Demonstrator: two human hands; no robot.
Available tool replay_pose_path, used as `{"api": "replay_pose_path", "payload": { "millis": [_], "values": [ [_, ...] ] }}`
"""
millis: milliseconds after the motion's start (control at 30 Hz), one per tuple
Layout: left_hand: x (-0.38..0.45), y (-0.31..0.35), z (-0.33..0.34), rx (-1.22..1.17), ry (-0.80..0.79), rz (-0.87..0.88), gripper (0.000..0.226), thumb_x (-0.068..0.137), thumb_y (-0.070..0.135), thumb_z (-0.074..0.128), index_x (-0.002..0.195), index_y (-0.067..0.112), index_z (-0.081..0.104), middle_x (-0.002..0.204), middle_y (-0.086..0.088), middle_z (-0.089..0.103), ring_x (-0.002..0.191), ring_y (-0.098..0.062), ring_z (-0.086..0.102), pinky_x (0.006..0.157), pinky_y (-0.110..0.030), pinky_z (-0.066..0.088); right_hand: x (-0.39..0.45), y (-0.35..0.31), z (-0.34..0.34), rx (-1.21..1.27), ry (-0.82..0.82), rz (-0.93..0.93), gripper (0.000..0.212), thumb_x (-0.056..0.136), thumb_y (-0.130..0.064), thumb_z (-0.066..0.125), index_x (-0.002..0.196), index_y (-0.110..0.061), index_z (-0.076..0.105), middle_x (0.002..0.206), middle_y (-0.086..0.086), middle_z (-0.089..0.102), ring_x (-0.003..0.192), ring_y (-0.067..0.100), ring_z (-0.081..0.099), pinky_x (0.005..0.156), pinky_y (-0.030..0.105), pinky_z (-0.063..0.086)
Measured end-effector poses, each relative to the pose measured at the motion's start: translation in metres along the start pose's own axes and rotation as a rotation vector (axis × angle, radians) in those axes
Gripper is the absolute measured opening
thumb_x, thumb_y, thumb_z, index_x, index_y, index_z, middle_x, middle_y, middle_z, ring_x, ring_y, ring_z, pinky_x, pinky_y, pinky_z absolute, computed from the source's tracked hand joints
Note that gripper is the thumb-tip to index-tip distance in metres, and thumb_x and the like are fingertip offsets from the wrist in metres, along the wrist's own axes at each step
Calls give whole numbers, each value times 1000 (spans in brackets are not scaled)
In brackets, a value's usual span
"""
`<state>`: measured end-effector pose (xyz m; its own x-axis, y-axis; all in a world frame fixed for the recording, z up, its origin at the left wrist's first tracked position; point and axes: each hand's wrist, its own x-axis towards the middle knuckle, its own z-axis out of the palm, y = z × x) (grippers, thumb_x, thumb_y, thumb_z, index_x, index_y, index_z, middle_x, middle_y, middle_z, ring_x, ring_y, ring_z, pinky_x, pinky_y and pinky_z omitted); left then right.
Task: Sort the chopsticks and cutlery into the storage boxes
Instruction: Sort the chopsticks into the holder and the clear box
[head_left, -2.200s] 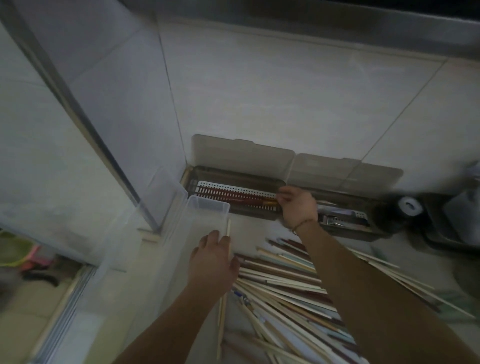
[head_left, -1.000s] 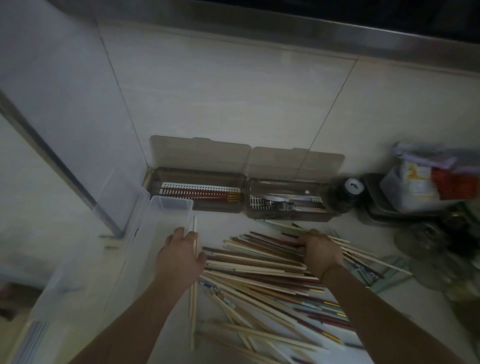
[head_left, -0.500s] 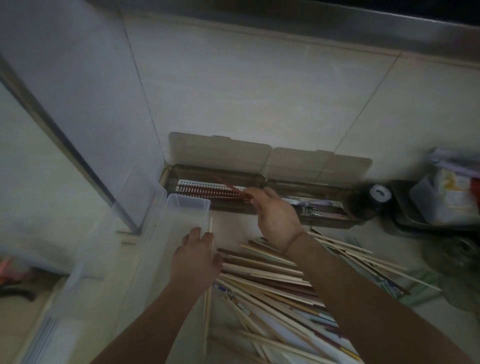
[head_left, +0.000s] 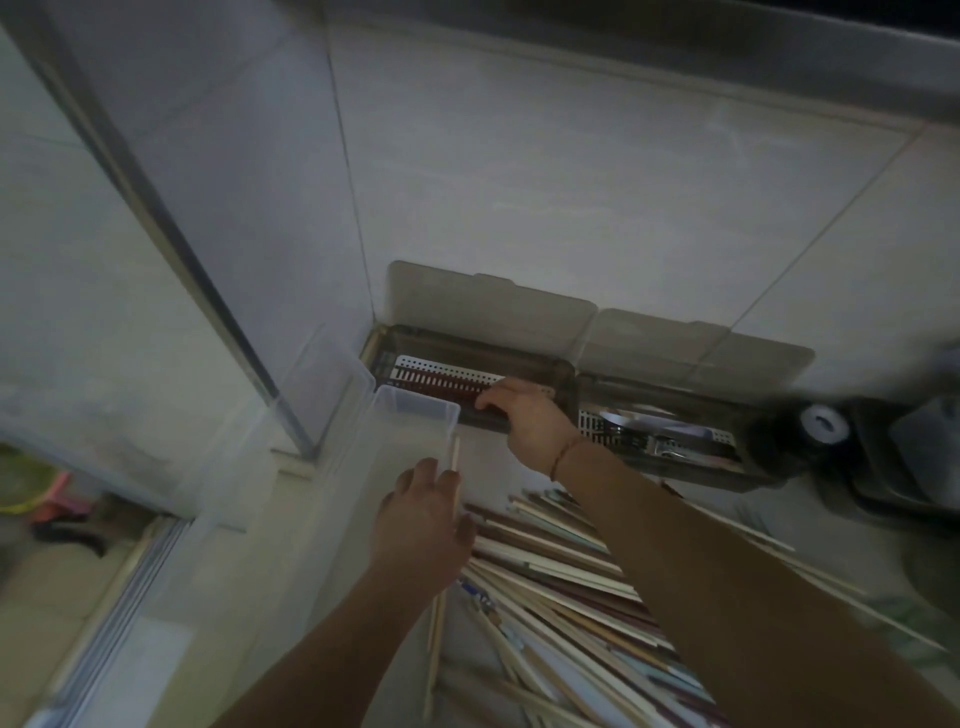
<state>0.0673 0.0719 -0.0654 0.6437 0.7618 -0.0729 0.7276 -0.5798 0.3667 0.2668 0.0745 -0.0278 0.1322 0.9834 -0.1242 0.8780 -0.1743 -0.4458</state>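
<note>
Chopsticks (head_left: 561, 566) lie in a loose pile on the table (head_left: 483, 457), at 5 o'clock in the view. A clear bin (head_left: 415, 410) stands at 9 o'clock of the pile, its long side running toward the wall.

The left hand (head_left: 421, 525) rests at the bin's right rim with fingers curled on a pale chopstick (head_left: 441, 592) that runs along that rim; its tip shows above the fingers.

At 12 o'clock of the pile, two smoky storage boxes sit side by side against the tiled wall, lids raised. The left box (head_left: 467, 343) holds red chopsticks (head_left: 441, 376) on a perforated white tray. The right hand (head_left: 524, 415) reaches over this box's front right corner, fingers bent down into it; whether they clamp anything cannot be told. A thin band circles that wrist.

The right box (head_left: 675, 467) holds metal cutlery (head_left: 654, 436). At 3 o'clock of it stands a dark jar (head_left: 810, 431) with a white cap.
</note>
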Motion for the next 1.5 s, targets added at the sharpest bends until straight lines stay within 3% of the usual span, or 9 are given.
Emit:
{"api": "replay_pose_path", "payload": {
  "millis": [200,433,533,633,767,1033,1167,1367,1500],
  "values": [
    [0,-1,3,-13,-5,8,47,81,47,56,122,23,55,126,-4,48,113,-24,49,89,-37,49,-71,35,8,70,542,1,38,77,15,51,106,-3,68,107,16,61,103,31,56,93,33,45],
    [2,0,6,-28,-14,-12,45,81,45,60,120,21,57,129,-7,47,114,-28,49,87,-39,50,-217,136,3,-138,792,410,27,89,-17,44,90,-6,68,91,13,66,87,33,59,80,35,45],
    [1,3,6,-32,-5,-15,46,80,43,63,120,20,59,127,-9,49,111,-30,51,86,-39,50,-257,170,-2,-120,740,699,26,84,-11,47,92,-2,70,93,20,67,84,41,61,79,43,49],
    [1,5,5,-27,-3,-20,47,79,41,65,120,18,60,127,-11,50,111,-32,52,86,-40,50,-279,190,-9,-125,448,930,24,88,-5,54,104,-9,70,105,21,67,93,41,61,83,43,50],
    [1,3,0,-26,-1,-48,47,79,37,68,121,17,61,127,-11,52,112,-32,52,88,-41,49,-291,190,-8,-164,181,908,29,84,-11,61,109,-22,69,107,12,68,96,35,61,83,37,51],
    [-1,5,-1,-28,4,-52,45,79,33,70,119,14,63,126,-13,54,111,-35,53,89,-41,49,-308,166,21,-209,396,668,27,79,6,62,101,-4,72,102,19,67,95,43,59,83,47,51],
    [0,4,-2,-19,0,-53,43,79,33,70,117,14,63,123,-13,54,110,-35,53,89,-42,49,-314,155,33,-291,446,610,36,70,-12,55,100,-2,72,100,20,67,92,45,60,79,53,53],
    [0,5,-4,3,-10,-68,44,79,34,69,119,17,63,125,-12,54,109,-34,54,89,-41,49,-321,162,39,-277,417,577,45,84,-30,39,107,-7,71,103,14,69,97,40,61,85,50,49],
    [-1,7,-4,0,-5,-72,44,79,32,71,118,15,63,126,-13,54,110,-35,54,90,-42,49,-316,171,26,-170,534,603,25,82,-11,52,94,-5,73,93,16,70,88,39,64,81,46,53]
  ]
}}
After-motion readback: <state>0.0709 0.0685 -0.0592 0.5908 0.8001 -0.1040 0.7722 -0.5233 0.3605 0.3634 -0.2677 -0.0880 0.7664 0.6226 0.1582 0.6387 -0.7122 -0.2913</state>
